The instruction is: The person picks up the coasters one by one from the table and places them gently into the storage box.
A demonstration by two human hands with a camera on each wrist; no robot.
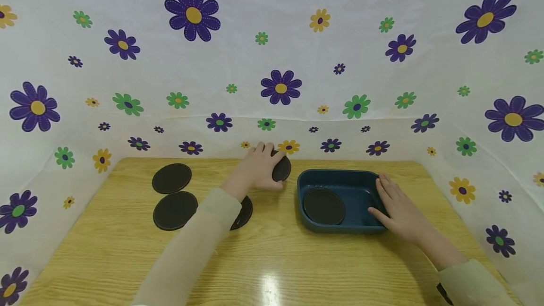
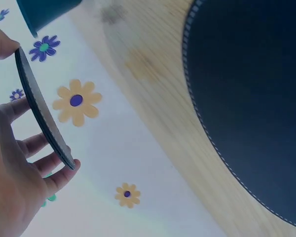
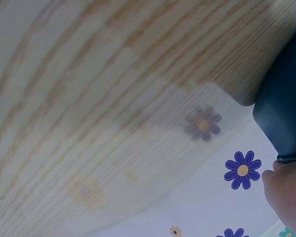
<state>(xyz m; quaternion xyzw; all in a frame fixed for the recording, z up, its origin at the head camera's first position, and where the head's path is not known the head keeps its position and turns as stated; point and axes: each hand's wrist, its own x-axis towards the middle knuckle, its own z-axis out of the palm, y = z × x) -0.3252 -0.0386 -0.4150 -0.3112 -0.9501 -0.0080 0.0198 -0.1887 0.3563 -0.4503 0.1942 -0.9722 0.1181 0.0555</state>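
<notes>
The left hand point(image 1: 259, 166) pinches a dark coaster point(image 1: 281, 168) just left of the blue tray point(image 1: 340, 177), mid-transfer, I'd say; next it needs carrying over beside the coaster inside. The right hand point(image 1: 399, 209), fingers flat, steadies the tray's right rim.

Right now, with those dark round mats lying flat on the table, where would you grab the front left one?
Take the front left mat by its rim, from the open front-left side. It is a thin disc lying flat on the table, so an edge must be lifted, then pinched as the left hand pinches its mat.
</notes>
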